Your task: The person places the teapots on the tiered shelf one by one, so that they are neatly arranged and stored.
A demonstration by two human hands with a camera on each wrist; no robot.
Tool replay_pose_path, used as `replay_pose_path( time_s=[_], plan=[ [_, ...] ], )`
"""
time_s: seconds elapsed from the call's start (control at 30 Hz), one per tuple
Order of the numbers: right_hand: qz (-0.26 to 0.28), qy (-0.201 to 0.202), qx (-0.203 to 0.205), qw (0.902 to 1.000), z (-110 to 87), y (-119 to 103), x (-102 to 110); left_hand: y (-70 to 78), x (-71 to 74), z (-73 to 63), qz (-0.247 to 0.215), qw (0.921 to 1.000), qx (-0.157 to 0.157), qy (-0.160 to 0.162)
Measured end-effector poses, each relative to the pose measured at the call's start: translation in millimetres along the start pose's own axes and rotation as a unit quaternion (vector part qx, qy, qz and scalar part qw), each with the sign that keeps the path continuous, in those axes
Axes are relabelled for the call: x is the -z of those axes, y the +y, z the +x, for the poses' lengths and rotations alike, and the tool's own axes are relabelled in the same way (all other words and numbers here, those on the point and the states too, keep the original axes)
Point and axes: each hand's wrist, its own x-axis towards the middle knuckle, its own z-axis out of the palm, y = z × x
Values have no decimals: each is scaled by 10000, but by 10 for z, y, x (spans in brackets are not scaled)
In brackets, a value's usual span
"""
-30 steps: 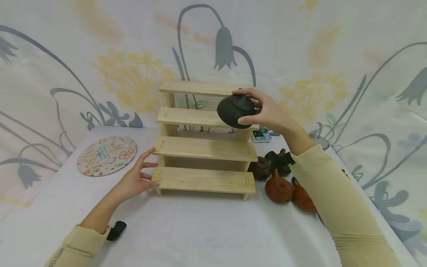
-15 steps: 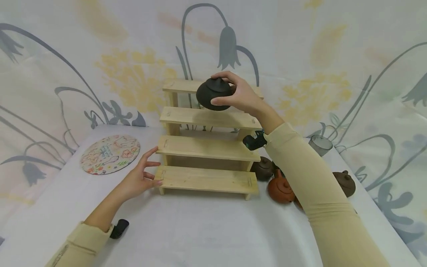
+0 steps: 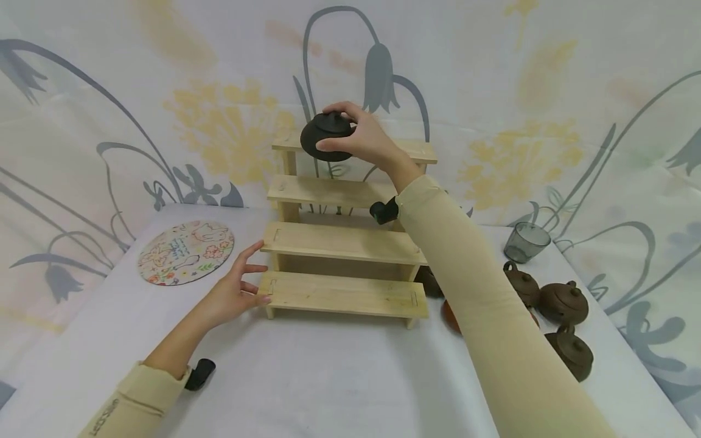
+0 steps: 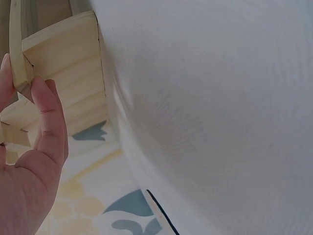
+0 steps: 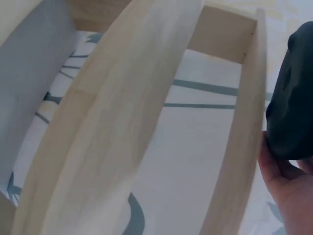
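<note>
My right hand (image 3: 368,139) grips a small black teapot (image 3: 323,137) with a knobbed lid, thumb at its front and fingers over the top. The teapot overlaps the left half of the top shelf of a wooden stepped stand (image 3: 339,241) in the head view. In the right wrist view, the dark teapot (image 5: 293,98) is beside the end board, fingertips against its lower side. My left hand (image 3: 232,293) holds the stand's lower left side. The left wrist view shows its digits on both sides of a board end (image 4: 22,63).
Brown teapots (image 3: 564,302) stand on the right of the white-covered table, partly behind my right sleeve. A grey glass cup (image 3: 527,242) is behind them. At left lies a round floral mat (image 3: 186,253). A patterned cloth (image 3: 482,73) hangs at the back.
My right hand has carried the black teapot up and left, from in front of the second-highest shelf to the top shelf. My left hand keeps its place on the stand.
</note>
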Motion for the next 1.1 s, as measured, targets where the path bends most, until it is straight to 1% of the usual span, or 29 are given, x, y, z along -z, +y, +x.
replay_pose_path(
  time_s=[0.17,0.33,0.47,0.57,0.67,0.73,0.8,0.93,1.0,1.1],
  plan=[
    [-187,82,-41,9998,44,38,-36,25,-7,-5,-58,9999,56,-66],
    [-235,-73,303,9992,54,32,-43,44,-2,-6,-27,10000,30,-37],
    [-729,-123,515,9959,45,25,-33,45,5,-2,8,10000,36,-15],
    [-1231,-107,594,9906,29,34,-30,44,5,-8,10,10000,64,-36],
    [-1512,-57,851,9848,11,55,-36,41,6,-15,-10,10000,65,-64],
    [-1537,-1,991,9831,-4,68,-36,43,3,-13,-29,9999,53,-93],
    [-1438,49,1107,9834,-10,78,-39,46,-2,-9,-49,9999,41,-119],
    [-1245,61,1135,9857,-16,91,-49,49,-16,3,-64,9999,28,-151],
    [-1155,55,1071,9875,-24,101,-44,51,-28,13,-57,9999,5,-157],
    [-959,97,835,9918,-61,108,-18,60,-44,25,-70,9998,-23,-158]
  ],
)
